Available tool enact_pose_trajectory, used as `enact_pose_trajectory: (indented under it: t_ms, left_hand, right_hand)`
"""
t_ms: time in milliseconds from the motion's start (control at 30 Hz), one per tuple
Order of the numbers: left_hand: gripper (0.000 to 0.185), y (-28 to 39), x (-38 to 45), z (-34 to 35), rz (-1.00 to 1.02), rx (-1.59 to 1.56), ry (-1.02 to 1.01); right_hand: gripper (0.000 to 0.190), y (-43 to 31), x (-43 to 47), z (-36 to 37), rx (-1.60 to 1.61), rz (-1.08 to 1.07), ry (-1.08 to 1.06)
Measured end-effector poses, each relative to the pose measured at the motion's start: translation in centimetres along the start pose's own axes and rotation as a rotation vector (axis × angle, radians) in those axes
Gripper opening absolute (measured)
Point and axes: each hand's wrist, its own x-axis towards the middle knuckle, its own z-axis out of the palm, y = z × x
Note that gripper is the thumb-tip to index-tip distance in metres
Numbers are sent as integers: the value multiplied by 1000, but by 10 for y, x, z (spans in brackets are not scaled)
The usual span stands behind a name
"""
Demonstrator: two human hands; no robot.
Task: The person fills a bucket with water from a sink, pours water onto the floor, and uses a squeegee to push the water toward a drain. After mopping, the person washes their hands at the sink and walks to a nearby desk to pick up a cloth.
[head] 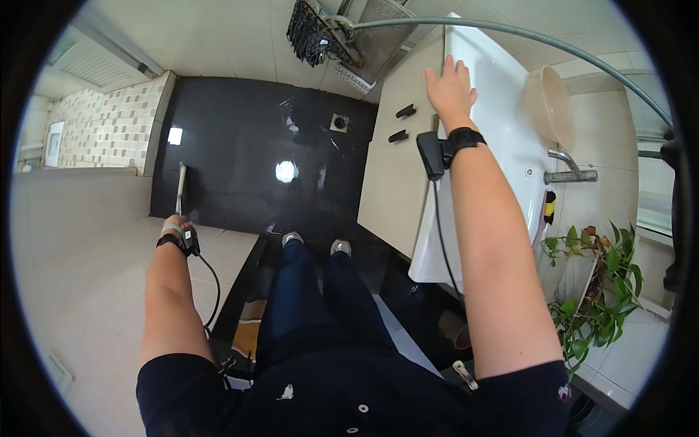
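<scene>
On the left, low over the dark floor, my left hand (176,221) closes around the near end of a slim pale tool (181,183). Its far part points away from me; its exact kind is unclear. My right hand (450,93) reaches forward with spread fingers and holds nothing. It is over the front rim of a long white sink (491,65), above a beige cabinet (394,175) with two black handles (403,124). Whether the palm touches the rim cannot be seen. Both wrists wear black straps with small cabled devices.
The glossy black floor (240,136) shows wet patches near a square drain (339,123). A dark mop head (317,38) hangs at the far wall. A grey hose (491,24) arches over the sink. Beyond lie a beige basin (549,106), a faucet (570,173) and a leafy plant (606,284).
</scene>
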Motion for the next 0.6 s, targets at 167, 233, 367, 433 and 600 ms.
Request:
enact_pose_trajectory:
  t_ms: [167,233,367,433,600]
  left_hand:
    - [20,-31,115,-14,619,1813,-223]
    - [19,-53,125,34,74,805,-32]
    - [17,-49,49,100,853,1932,-338]
    - [15,-46,-14,137,950,1905,-321]
    - [24,-16,-123,220,42,442,-528]
  right_hand:
    - [65,6,2,8,-34,-29,63]
    - [65,6,4,11,-55,-25,66]
    - [64,2,3,9,-76,-20,55]
    - [64,1,3,7,-90,-6,51]
    - [63,2,2,6,-68,17,33]
